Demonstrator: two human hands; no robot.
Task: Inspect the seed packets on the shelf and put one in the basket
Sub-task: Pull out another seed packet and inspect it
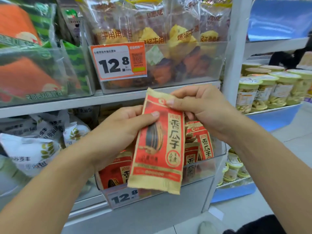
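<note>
**Two hands hold a sunflower seed packet in front of a shop shelf**

A red and tan seed packet (157,142) is held upright, tilted slightly, between both hands in front of the shelving; the left hand (121,132) grips its left edge about halfway up, thumb pressed across the front and fingers curled behind; the right hand (200,108) pinches the packet's top right corner, thumb on the front near a round logo, other fingers curled behind the paper. The packet front shows a large striped seed and dark characters down its right side.

Directly behind and below the gripped packet, a clear bin (199,173) holds more packets of the same kind (200,144), standing upright; a price tag (124,197) reading 12.8 is fixed to the bin's front, just under the held packet's lower edge. Above the hands, another clear bin holds bags of pastries (168,39) with an orange-bordered price label (118,61), also 12.8. Left of the left hand lie white bread bags (33,149); right of the right hand, past a white upright post, stand jars with pale green lids (263,88).
</note>
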